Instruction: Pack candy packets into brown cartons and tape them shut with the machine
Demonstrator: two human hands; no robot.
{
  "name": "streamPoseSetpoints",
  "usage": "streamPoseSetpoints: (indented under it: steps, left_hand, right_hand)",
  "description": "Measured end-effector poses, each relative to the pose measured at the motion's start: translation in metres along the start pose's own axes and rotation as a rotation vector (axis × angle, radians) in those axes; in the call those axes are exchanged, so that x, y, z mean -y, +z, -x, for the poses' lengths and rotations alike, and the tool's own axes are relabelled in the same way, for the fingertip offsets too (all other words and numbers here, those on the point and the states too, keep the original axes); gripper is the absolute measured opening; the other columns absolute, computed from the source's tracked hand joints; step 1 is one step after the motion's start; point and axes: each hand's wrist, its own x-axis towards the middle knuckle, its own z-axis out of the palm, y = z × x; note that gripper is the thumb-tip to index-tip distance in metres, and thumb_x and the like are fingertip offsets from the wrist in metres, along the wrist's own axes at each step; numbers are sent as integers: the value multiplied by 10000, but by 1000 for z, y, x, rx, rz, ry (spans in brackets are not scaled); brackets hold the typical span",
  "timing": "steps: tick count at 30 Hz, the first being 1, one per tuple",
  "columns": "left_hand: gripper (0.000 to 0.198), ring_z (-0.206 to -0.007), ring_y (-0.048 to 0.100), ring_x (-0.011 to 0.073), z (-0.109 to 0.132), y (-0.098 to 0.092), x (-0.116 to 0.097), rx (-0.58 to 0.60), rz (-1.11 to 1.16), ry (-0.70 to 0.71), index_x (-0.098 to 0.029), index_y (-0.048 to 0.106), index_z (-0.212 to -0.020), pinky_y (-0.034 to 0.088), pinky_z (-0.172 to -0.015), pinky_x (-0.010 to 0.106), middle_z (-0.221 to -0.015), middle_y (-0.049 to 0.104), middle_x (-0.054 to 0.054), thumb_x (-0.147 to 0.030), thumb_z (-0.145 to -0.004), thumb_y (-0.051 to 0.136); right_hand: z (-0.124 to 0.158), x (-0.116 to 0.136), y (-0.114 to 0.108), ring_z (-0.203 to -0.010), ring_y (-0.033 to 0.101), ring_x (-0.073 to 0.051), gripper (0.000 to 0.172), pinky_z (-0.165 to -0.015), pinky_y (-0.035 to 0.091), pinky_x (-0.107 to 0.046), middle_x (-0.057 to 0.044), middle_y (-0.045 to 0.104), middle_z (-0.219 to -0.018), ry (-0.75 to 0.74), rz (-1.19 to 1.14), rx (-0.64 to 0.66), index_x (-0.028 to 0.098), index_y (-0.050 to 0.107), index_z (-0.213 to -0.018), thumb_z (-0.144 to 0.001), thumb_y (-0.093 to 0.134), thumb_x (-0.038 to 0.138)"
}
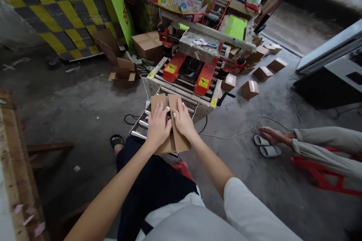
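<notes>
A small brown cardboard box (181, 142) rests on the metal rollers in front of my lap, its two long top flaps folded inward with a narrow gap between them. My left hand (158, 125) lies on the left flap, fingers stretched out and thumb toward the gap. On the right flap lies my right hand (183, 119), its fingers also extended. White coverings show on some fingertips. What is inside the box is hidden. Just beyond stands a box-taping machine (195, 60) with red side guides and a roller bed.
Several small closed boxes (250, 89) lie on the floor right of the machine. An open carton (123, 69) and a larger box (147, 44) stand left. A cable (234, 136) crosses the floor toward a seated person's feet (271, 134). A wooden structure (17, 158) borders the left.
</notes>
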Motion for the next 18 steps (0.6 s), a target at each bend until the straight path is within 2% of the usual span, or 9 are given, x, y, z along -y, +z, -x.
streamPoseSetpoints:
  steps: [2, 3, 6, 9, 11, 14, 16, 18]
  left_hand:
    - [489, -1481, 421, 256, 2, 1, 9, -115, 207, -41, -138, 434, -1475, 369, -1207, 505, -1568, 454, 200, -272, -1010, 362]
    - [469, -1464, 447, 237, 2, 2, 11, -125, 251, -52, -143, 444, -1457, 373, -1208, 485, -1540, 493, 192, -269, -1019, 333]
    - [408, -1475, 433, 259, -2, 3, 5, -5, 122, -46, -170, 562, -1327, 260, -1244, 588, -1489, 561, 160, -181, -988, 335]
    - [433, -1497, 395, 286, -7, 3, -9, 97, -55, -52, -146, 596, -1296, 169, -1244, 658, -1525, 515, 182, -94, -940, 355]
    - [457, -1495, 399, 286, -8, 1, -13, 119, -72, -73, -131, 591, -1323, 161, -1248, 652, -1534, 497, 196, -74, -925, 373]
    - [499, -1501, 390, 264, -10, -1, -5, 135, 55, -110, -160, 592, -1352, 167, -1259, 624, -1542, 496, 159, -58, -904, 397]
    - [493, -1504, 383, 257, -13, -1, 6, 143, 212, -149, -189, 628, -1321, 143, -1267, 618, -1527, 521, 125, -62, -899, 406]
    - [428, -1485, 416, 261, -18, 1, 16, 120, 412, -185, -197, 678, -1247, 146, -1274, 596, -1471, 586, 110, -102, -906, 438]
  right_hand:
    - [4, 13, 1, -1340, 511, -406, 652, -1067, 451, -594, -271, 318, -1584, 49, 209, -2, 138, 213, -1636, -1033, 328, 358]
    - [4, 19, 2, -1297, 542, -415, 651, -1031, 475, -588, -288, 322, -1571, 66, 285, -5, 132, 214, -1635, -1031, 341, 339]
    - [0, 26, 3, -1261, 570, -419, 659, -983, 509, -549, -320, 291, -1573, 82, 370, -6, 114, 200, -1635, -1032, 360, 325]
    - [-2, 22, 1, -1352, 513, -412, 643, -1037, 483, -527, -333, 263, -1587, 51, 327, 13, 74, 212, -1625, -1033, 341, 290]
    - [8, 17, -2, -1471, 375, -402, 633, -1127, 411, -536, -314, 236, -1616, -34, 325, 46, 55, 252, -1613, -1025, 341, 273]
    - [47, 8, -7, -1561, 153, -403, 709, -1210, 235, -639, -247, 163, -1676, -291, 422, 130, 99, 260, -1622, -995, 442, 376]
    - [78, 4, -9, -1564, 111, -417, 846, -1199, 134, -719, -217, 141, -1690, -454, 501, 190, 135, 232, -1635, -939, 550, 497]
    - [99, 6, -7, -1560, 124, -415, 929, -1192, 82, -743, -199, 148, -1693, -505, 560, 207, 156, 227, -1638, -893, 620, 549]
